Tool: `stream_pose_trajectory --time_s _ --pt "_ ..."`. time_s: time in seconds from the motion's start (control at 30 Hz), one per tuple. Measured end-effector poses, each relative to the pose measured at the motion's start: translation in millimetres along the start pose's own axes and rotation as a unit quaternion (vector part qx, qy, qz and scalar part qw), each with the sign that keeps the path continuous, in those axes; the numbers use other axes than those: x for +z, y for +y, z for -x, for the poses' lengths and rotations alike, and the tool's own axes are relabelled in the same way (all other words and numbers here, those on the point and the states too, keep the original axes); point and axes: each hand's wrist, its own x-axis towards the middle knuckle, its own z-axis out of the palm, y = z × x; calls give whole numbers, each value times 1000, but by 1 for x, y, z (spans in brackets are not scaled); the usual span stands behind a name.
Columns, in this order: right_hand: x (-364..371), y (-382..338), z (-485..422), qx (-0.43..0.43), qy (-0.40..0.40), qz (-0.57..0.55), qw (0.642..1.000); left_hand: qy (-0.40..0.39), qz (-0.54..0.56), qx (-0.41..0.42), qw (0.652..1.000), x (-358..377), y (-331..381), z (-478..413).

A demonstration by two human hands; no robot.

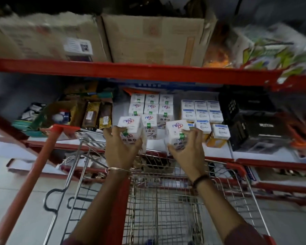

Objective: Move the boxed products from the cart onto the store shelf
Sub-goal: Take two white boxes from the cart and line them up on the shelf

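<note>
Each hand holds one white boxed product with a coloured logo and a green sticker. My left hand (121, 147) grips a white box (131, 127) from below, level with the shelf's front edge. My right hand (185, 149) grips a second white box (177, 133) just to the right. Both boxes hover above the far end of the wire cart (166, 200). Behind them, on the white shelf board (157, 142), stands a stack of the same white boxes (151, 107).
Right of that stack sit blue-and-white boxes (202, 112) and black cartons (251, 119). Brown packets (95, 114) and a teal tray (25, 123) lie to the left. A red beam (131, 69) overhead carries cardboard cartons (148, 38). A red upright (35, 174) slants at left.
</note>
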Motion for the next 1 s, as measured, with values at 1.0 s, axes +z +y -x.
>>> stream_pose_trajectory --time_s 1.0 --pt "118 -14 -12 269 -46 -177 946 -49 204 -188 959 119 -78 -71"
